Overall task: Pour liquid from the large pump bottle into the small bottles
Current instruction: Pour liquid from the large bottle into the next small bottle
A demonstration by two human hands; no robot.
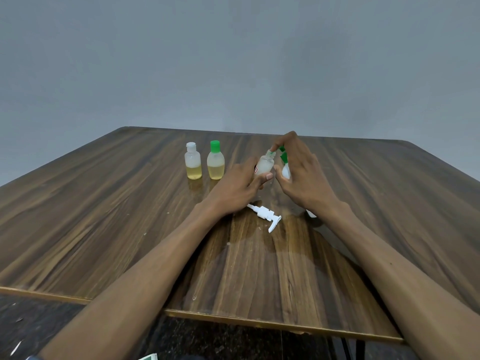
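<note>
My left hand (pixel 237 188) grips a small clear bottle (pixel 265 165), tilted, with its neck open. My right hand (pixel 301 172) pinches a green cap (pixel 281 149) right beside that neck. Behind my right palm stands another small whitish bottle (pixel 285 173) with a green cap, mostly hidden. Two small bottles stand to the left, each partly filled with yellow liquid: one with a white cap (pixel 193 162), one with a green cap (pixel 215 162). A white pump head (pixel 265 214) lies on the wooden table (pixel 130 216). The large bottle itself is not visible.
A white object (pixel 311 213) peeks out from behind my right wrist; what it is cannot be told. A wet patch shines on the table in front of the pump head. The table's front edge (pixel 233 318) runs below my forearms, dark speckled floor beneath.
</note>
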